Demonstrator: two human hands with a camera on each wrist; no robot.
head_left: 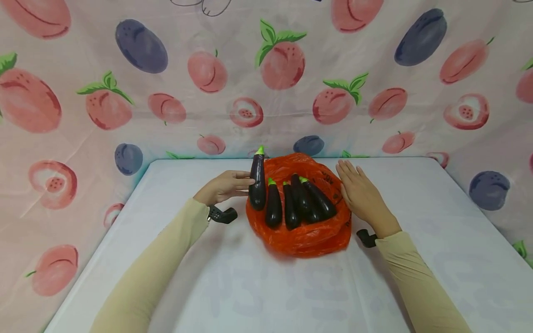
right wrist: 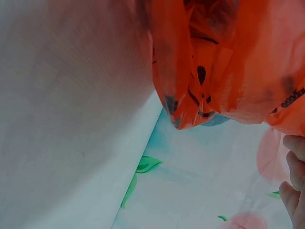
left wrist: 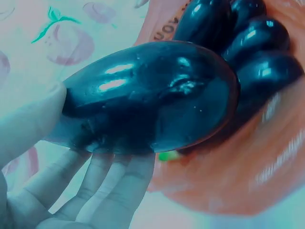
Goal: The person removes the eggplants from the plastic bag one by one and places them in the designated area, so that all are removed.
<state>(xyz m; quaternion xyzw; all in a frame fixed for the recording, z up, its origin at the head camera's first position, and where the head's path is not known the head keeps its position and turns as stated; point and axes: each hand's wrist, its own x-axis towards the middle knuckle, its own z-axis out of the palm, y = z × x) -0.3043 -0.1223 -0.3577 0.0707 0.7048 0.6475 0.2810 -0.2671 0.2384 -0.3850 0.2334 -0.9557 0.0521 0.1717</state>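
Observation:
My left hand point(head_left: 225, 186) holds a dark, glossy eggplant point(head_left: 258, 182) upright by its side, green stem end up, at the left rim of an orange-red plastic bag point(head_left: 306, 243). In the left wrist view the thumb lies on one side of this eggplant point(left wrist: 152, 95) and the fingers on the other. Several more eggplants point(head_left: 273, 206) lie side by side in the open bag. With fingers straight, my right hand point(head_left: 364, 196) rests along the bag's right side. The right wrist view shows the bag's crumpled wall point(right wrist: 238, 71) and a few fingertips point(right wrist: 298, 148) just below it.
The bag sits on a white-covered table point(head_left: 266, 296), toward its back edge. Behind it hangs a cloth point(head_left: 166, 134) printed with peaches and plums. A black wrist camera point(head_left: 222, 215) is strapped to the left wrist, another point(head_left: 366, 238) to the right.

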